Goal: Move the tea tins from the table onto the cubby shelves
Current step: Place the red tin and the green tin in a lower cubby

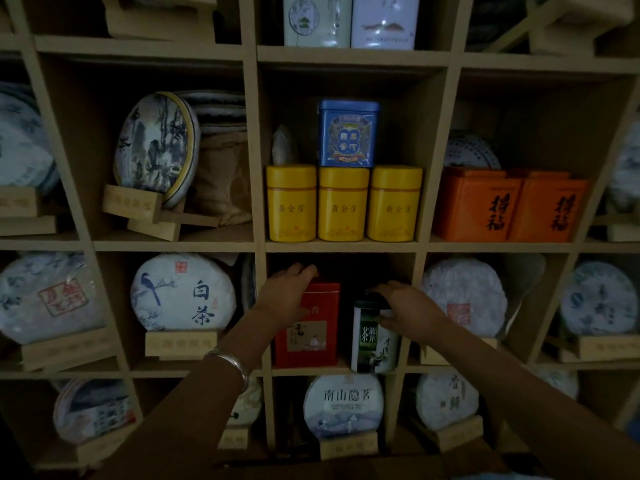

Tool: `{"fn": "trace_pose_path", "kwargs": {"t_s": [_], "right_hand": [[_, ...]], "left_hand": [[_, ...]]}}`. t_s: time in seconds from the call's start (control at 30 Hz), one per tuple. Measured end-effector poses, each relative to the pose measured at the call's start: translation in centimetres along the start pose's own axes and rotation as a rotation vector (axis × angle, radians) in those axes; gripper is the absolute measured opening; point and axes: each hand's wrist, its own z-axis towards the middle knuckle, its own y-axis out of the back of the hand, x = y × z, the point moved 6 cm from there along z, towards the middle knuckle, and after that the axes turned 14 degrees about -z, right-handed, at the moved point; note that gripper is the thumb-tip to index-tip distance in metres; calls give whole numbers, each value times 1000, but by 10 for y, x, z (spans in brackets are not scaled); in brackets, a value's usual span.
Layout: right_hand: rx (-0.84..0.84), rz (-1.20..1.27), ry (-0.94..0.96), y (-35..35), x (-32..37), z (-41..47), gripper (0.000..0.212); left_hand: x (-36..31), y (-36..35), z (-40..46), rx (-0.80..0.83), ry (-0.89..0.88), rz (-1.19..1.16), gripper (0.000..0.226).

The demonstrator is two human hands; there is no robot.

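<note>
1. A red rectangular tea tin [308, 323] stands upright in the left half of a central cubby [341, 369], a pale label panel with a seated figure on its front.
2. Just beside it to the right, a round tin [372, 337] with a dark lid and green-and-white label stands upright at the shelf's front edge.

白茶 on a tea cake [183, 292]; 南山隐茗 on another cake [343, 405]; 龙井茶 on the green tin [372, 337].
</note>
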Motion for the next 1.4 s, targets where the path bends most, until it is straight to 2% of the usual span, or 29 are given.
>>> {"fn": "trace_pose_path", "kwargs": {"t_s": [0.2, 0.5, 1.4], "right_hand": [[-76, 29, 37, -5, 2, -10, 59], [-80, 118, 53, -8, 0, -1, 58], [-178, 177, 46, -9, -2, 1, 54]], "left_hand": [[0, 0, -1, -18, -18, -16, 79], [2, -2, 1, -14, -44, -128, 75], [7, -4, 3, -38, -78, -116, 75]]}}
